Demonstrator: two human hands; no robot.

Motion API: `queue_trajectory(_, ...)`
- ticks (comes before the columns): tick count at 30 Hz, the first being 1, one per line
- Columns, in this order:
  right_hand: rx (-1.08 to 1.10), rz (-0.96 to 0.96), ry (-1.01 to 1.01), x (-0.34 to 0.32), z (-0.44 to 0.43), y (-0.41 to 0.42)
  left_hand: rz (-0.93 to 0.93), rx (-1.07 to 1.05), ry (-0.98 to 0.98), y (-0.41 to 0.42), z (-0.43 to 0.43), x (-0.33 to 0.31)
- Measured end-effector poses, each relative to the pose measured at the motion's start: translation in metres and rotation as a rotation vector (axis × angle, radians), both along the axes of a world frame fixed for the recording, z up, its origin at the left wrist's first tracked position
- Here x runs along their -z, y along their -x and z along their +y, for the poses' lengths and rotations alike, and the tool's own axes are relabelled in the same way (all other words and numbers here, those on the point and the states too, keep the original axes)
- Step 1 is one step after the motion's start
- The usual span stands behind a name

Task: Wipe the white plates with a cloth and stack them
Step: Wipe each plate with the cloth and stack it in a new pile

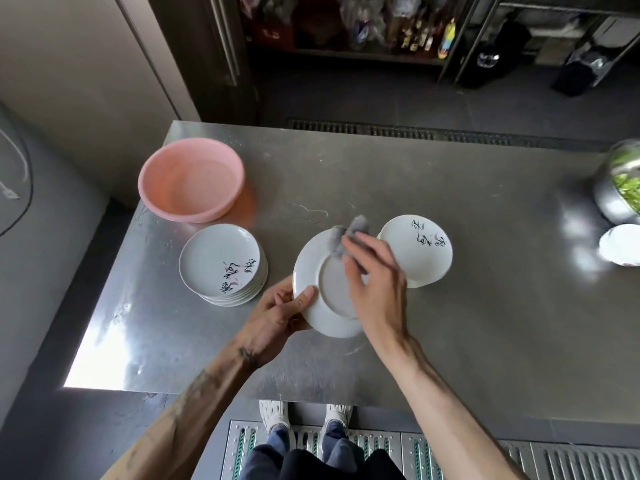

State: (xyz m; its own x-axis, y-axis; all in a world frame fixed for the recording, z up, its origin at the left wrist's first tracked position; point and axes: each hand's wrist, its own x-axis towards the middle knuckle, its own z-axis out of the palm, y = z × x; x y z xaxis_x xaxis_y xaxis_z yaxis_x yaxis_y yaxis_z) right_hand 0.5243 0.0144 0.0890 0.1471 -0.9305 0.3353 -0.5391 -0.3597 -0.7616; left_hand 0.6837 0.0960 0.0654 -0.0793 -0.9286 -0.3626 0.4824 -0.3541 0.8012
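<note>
L hand [282, 308] grips plate [308, 268] rim; R hand [375, 275], fingers seemingly flat, presses cloth [350, 233] on it.

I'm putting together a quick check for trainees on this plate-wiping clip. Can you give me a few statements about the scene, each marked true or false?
1. The left hand holds the plate by its rim. True.
2. The held plate shows its painted face to the camera. False: its plain underside, with the foot ring, faces up.
3. The right hand presses a grey cloth on that plate. True.
4. The pink basin stands at the right end of the table. False: it is near the far left corner, behind the stack.
5. The stack by the basin is a single plate. False: several plates lie one on another.
</note>
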Motion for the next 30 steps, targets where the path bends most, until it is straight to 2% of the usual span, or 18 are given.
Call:
queue_trajectory(3,-0.252,0.091,0.123,0.004,0.016,-0.007,0.015,-0.013,0.005,0.003,-0.002,0.000)
queue_trajectory(4,-0.260,0.093,0.121,0.005,0.013,-0.004,0.016,-0.026,0.000,0.002,-0.002,0.000)
queue_trajectory(8,-0.042,0.012,-0.042,0.004,0.001,0.005,0.003,-0.023,-0.004,0.001,0.000,0.001)
queue_trajectory(12,-0.322,0.113,0.078,0.006,0.024,-0.001,0.033,-0.031,0.002,0.000,0.001,0.005)
queue_trajectory(16,-0.149,0.080,-0.013,0.007,0.010,0.008,0.032,-0.057,-0.026,0.000,0.002,0.007)
queue_trajectory(21,-0.344,0.124,0.058,0.010,0.034,0.002,0.059,-0.075,0.009,-0.003,-0.001,0.005)
queue_trajectory(24,-0.226,0.146,0.055,0.004,0.005,0.008,0.038,-0.059,-0.013,-0.006,0.000,0.006)
queue_trajectory(30,-0.029,0.038,-0.054,-0.004,-0.022,0.017,0.036,-0.079,0.005,-0.011,0.001,0.002)
